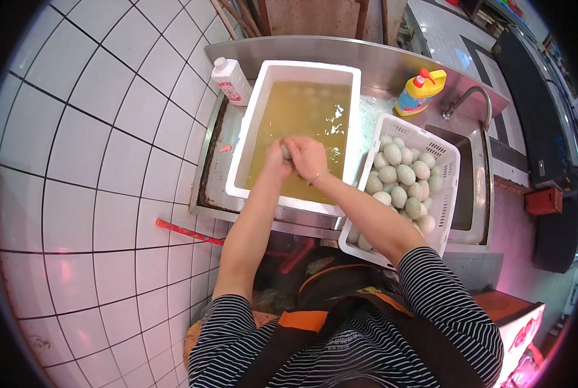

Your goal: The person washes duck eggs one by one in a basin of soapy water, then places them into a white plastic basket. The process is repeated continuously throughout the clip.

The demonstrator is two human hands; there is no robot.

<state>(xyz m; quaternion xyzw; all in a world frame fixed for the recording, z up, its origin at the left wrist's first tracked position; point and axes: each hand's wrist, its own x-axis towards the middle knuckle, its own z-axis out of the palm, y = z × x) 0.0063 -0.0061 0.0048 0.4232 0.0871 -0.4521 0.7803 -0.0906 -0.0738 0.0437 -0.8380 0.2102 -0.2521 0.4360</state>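
Both hands are together over a white foam box [356, 140] of cloudy yellowish water [298, 111]. My left hand [275, 158] grips a pale egg [285, 149], of which only a small part shows between the fingers. Against the egg's other side my right hand [310, 154] is closed, its fingers overlapping the left hand. More eggs [310, 91] show faintly under the water at the box's far end. On the right, a white plastic basket [451, 194] holds several pale green and whitish eggs [406, 174], and my right forearm passes over its near left corner.
A white bottle [231, 81] stands left of the box on the stainless steel sink counter [221, 167]. Behind the basket are a yellow pump bottle [419, 94] and a curved faucet [480, 99], with a sink basin [463, 213] to the right. A tiled wall [90, 160] bounds the left side.
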